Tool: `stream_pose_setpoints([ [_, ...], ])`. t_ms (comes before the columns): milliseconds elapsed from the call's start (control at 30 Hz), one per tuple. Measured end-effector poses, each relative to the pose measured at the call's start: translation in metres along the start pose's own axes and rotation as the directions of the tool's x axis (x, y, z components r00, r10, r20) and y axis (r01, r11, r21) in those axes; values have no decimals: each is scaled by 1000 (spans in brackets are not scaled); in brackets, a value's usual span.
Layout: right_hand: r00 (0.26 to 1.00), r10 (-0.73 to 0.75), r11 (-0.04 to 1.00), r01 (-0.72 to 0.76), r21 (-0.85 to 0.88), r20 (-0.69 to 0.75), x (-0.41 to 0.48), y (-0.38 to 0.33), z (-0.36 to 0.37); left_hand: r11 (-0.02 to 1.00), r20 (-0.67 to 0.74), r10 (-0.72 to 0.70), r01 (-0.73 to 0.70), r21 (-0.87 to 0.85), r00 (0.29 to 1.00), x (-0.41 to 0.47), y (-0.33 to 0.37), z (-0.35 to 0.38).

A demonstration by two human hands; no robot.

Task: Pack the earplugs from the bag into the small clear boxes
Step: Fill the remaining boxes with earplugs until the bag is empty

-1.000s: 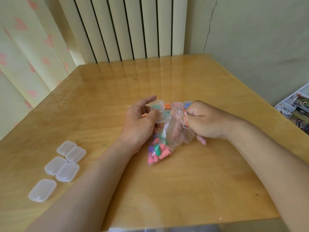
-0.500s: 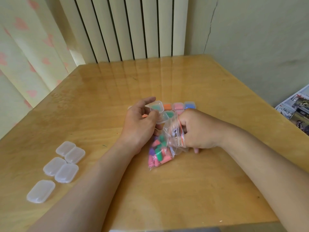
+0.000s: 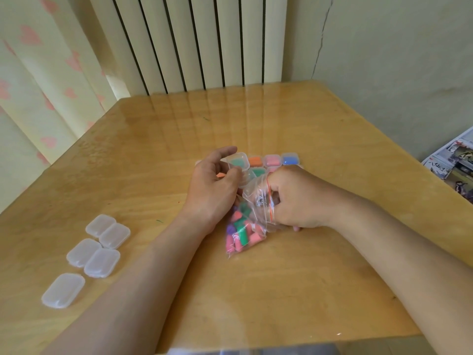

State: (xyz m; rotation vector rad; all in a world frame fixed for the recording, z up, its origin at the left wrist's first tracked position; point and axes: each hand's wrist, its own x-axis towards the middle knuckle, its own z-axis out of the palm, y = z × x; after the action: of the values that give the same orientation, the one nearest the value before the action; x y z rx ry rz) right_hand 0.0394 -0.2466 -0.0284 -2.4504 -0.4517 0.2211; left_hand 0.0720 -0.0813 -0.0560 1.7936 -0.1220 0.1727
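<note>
– Head view: where's the bag?
– Mid-counter, between your hands, with the earplugs slumped at its near end. Your right hand fingers are curled, pinching the red zip mouth; can't tell if they hold a plug. Left hand fingers curl round the open box, green plug inside.
– Tip?
– Bring the box to the mouth and pull a matching green.

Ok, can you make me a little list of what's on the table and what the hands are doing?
Left hand: holds an open box, green inside
Right hand: grips the bag
Bag: pink, green and purple earplugs inside
Filled boxes: orange, pink, blue, in a row behind the hands
Empty boxes: five, closed, at far left
</note>
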Motion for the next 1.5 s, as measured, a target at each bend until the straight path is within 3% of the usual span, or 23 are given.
stream_pose_setpoints([
  [267, 1000, 5, 996, -7, -90, -20, 1, -3, 2, 1000, -11, 0, 0, -1, 1000, -1, 0, -1],
  [433, 997, 74, 997, -74, 36, 3, -1, 1, -5, 999, 11, -16, 16, -44, 1000, -3, 3, -1],
  [700, 1000, -14, 975, 19, 220, -27, -1, 9, -10, 999, -11, 7, -7, -40, 1000, -4, 4, -1],
  [1000, 969, -51, 913, 143, 382, -241, -7, 16, -34, 999, 3, -7, 7, -43, 1000, -5, 5, -2],
  [1333, 843, 0, 745, 358, 563, -537, 0, 19, -39, 998, 12, 11, -10, -62, 1000, -6, 5, -2],
  [1500, 789, 20, 731, 407, 548, -614, 0, 19, -39, 995, 44, 30, -26, -99, 999, -8, 9, -1],
])
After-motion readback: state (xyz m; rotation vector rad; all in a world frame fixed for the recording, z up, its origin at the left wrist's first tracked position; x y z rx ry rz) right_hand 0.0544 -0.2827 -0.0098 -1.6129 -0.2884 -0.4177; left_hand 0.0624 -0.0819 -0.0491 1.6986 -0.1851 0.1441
